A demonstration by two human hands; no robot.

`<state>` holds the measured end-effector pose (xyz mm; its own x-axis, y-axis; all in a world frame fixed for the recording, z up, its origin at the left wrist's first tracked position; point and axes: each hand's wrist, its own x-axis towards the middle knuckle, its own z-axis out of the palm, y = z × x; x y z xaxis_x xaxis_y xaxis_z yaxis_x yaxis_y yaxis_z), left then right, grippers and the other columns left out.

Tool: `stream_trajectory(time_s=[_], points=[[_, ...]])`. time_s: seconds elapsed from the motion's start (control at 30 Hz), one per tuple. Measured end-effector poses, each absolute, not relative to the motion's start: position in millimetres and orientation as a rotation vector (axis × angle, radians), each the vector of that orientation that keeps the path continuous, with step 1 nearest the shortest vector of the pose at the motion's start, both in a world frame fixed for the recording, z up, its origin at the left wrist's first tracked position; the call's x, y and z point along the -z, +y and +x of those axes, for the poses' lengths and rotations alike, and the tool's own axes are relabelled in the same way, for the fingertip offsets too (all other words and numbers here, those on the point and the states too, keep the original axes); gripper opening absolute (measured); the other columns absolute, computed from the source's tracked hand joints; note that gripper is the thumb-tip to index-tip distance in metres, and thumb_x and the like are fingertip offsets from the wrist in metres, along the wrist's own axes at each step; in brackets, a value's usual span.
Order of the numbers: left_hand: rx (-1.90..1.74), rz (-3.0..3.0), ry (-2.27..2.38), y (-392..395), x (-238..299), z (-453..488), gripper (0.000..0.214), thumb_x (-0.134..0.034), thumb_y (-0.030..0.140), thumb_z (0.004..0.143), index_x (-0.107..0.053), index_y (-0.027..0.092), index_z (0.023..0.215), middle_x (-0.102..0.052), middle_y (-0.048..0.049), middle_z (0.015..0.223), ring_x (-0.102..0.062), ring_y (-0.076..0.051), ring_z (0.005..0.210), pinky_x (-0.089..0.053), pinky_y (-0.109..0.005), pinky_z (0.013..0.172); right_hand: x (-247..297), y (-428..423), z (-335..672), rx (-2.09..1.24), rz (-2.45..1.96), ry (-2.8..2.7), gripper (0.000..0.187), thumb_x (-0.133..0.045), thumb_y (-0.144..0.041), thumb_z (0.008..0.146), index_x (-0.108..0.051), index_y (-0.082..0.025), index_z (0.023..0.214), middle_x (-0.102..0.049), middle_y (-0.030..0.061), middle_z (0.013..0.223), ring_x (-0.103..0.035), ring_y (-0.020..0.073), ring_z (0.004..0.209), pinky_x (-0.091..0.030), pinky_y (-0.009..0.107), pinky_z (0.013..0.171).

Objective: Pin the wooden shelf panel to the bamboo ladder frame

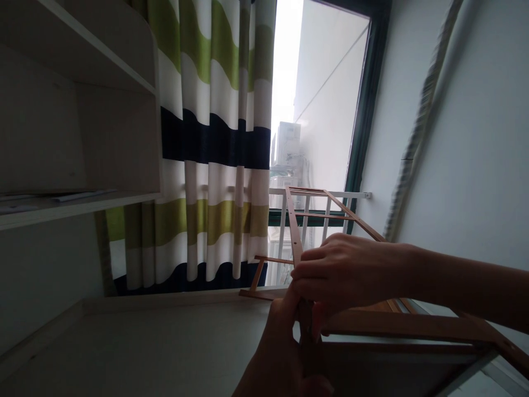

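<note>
A brown wooden rack frame (293,231) with slender uprights and crossbars stands tilted in front of me. My right hand (351,270) comes in from the right, its fingers curled round the near upright. Just below it, my left hand (281,342) grips the same upright from the left, and the two hands touch. Whether a small part sits between the fingers is hidden. A wide wooden crossbar (405,325) runs right from beneath my hands, with a dark flat panel (392,369) under it.
Left is a white shelf unit (103,204) with papers (78,195) on one board. Striped curtains (215,143) hang beside a window (330,99) with a white railing (282,231). A wrapped pipe (417,127) runs down the right wall. The pale surface (165,342) below has a raised edge.
</note>
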<state>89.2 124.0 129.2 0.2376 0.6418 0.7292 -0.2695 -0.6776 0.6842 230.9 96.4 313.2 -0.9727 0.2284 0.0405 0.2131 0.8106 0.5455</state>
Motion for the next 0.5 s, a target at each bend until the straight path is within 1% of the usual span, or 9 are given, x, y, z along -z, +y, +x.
stream_trajectory(time_s=[0.1, 0.2, 0.3, 0.4, 0.5], points=[[-1.589, 1.779, 0.345, 127.2, -128.7, 92.3, 0.097, -0.072, 0.068, 0.041, -0.052, 0.013, 0.118, -0.056, -0.0082, 0.086, -0.051, -0.021, 0.072, -0.049, -0.034, 0.068, -311.2, 94.6, 232.3, -0.911, 0.366, 2.961, 0.016, -0.052, -0.030, 0.089, -0.052, -0.015, 0.093, -0.053, -0.0019, 0.079, -0.045, 0.0084, 0.068, -0.032, 0.022, 0.048], [-1.618, 1.788, 0.321, 127.3, -130.6, 92.7, 0.097, -0.071, 0.069, 0.042, -0.053, 0.012, 0.118, -0.055, -0.0083, 0.085, -0.052, -0.021, 0.072, -0.049, -0.033, 0.068, -309.1, 93.0, 233.3, -0.968, 0.342, 2.955, 0.016, -0.052, -0.029, 0.089, -0.051, -0.015, 0.095, -0.053, -0.0017, 0.080, -0.045, 0.0083, 0.068, -0.030, 0.021, 0.047], [-1.589, 1.800, 0.355, 121.9, -133.8, 89.6, 0.090, -0.073, 0.064, 0.045, -0.054, 0.014, 0.117, -0.055, -0.0080, 0.085, -0.052, -0.020, 0.072, -0.049, -0.033, 0.069, -306.5, 93.0, 234.1, -1.038, 0.326, 2.949, 0.012, -0.045, -0.025, 0.092, -0.050, -0.015, 0.093, -0.052, -0.0015, 0.078, -0.044, 0.0082, 0.065, -0.029, 0.022, 0.046], [-1.549, 1.806, 0.382, 116.0, -134.9, 85.8, 0.083, -0.074, 0.060, 0.048, -0.054, 0.015, 0.116, -0.056, -0.0081, 0.086, -0.052, -0.020, 0.071, -0.050, -0.032, 0.067, -304.5, 94.4, 234.6, -1.061, 0.316, 2.963, 0.014, -0.039, -0.023, 0.094, -0.048, -0.014, 0.090, -0.050, -0.0016, 0.075, -0.043, 0.0085, 0.063, -0.027, 0.022, 0.045], [-1.574, 1.761, 0.372, 120.7, -132.2, 86.0, 0.081, -0.075, 0.060, 0.046, -0.057, 0.016, 0.112, -0.057, -0.0080, 0.084, -0.052, -0.020, 0.069, -0.050, -0.031, 0.061, -303.6, 95.9, 235.2, -1.071, 0.298, 2.974, 0.013, -0.038, -0.022, 0.094, -0.048, -0.014, 0.089, -0.049, -0.0018, 0.073, -0.042, 0.0087, 0.061, -0.026, 0.022, 0.045]])
